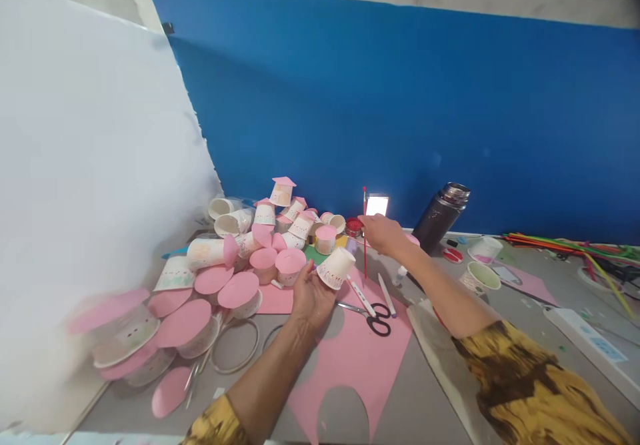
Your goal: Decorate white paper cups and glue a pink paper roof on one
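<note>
The left hand [311,296] grasps a decorated paper cup [335,268] tilted above pink paper [350,351], while the right hand [383,233] pinches an upright red-handled paintbrush [365,231] near scissors [373,315].

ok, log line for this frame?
left hand: holds white patterned paper cup | right hand: holds thin red stick upright | near: small red container

Grey worktop [525,318], backed by a blue board [400,111]; white board [75,165] leaning at left. Heap of paper cups with pink lids [260,245] at centre-left, some upright, some tipped. Wire rings [236,346] lie just in front of the heap. Black-handled scissors [367,315] rest on a cut pink sheet [350,358], two white pens [361,296] beside them. Dark flask [441,216] tilted against the blue board, lit phone [377,205] near it. Coloured sticks [565,245] far right; power strip [590,341] at right edge.
</note>
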`<state>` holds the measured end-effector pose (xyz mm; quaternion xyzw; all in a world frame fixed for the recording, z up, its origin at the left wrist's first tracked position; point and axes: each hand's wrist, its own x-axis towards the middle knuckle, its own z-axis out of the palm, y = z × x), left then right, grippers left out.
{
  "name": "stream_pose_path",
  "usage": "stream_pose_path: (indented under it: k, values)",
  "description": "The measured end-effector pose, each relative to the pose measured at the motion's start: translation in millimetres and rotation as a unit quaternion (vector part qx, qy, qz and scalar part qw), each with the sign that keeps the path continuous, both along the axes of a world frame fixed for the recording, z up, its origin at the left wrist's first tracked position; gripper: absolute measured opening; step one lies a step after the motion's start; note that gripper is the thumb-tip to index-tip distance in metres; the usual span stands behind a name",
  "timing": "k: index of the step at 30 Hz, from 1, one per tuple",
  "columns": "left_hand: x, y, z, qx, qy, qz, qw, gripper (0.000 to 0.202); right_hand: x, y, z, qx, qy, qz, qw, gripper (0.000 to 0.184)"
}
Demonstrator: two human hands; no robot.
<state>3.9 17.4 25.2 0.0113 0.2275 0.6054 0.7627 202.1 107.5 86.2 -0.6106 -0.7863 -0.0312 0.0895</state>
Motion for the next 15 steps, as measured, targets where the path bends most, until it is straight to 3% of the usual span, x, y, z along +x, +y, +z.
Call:
stream_pose_path:
  k: [5,12,15]
  values:
    - [-1,2,-1.4,0.017,-0.004,0.018,1.0,0.024,5,28,-4.0,0.026,0.076,0.008,0.997,0.035]
    - [-5,7,-3.4,0.016,0.021,0.044,0.999,0.034,22,43,-20.6,0.034,0.219,0.043,0.974,0.041]
    - [-7,8,-2.3,0.038,0.018,0.056,0.998,0.034,28,50,-19.8,0.057,0.266,0.053,0.961,0.031]
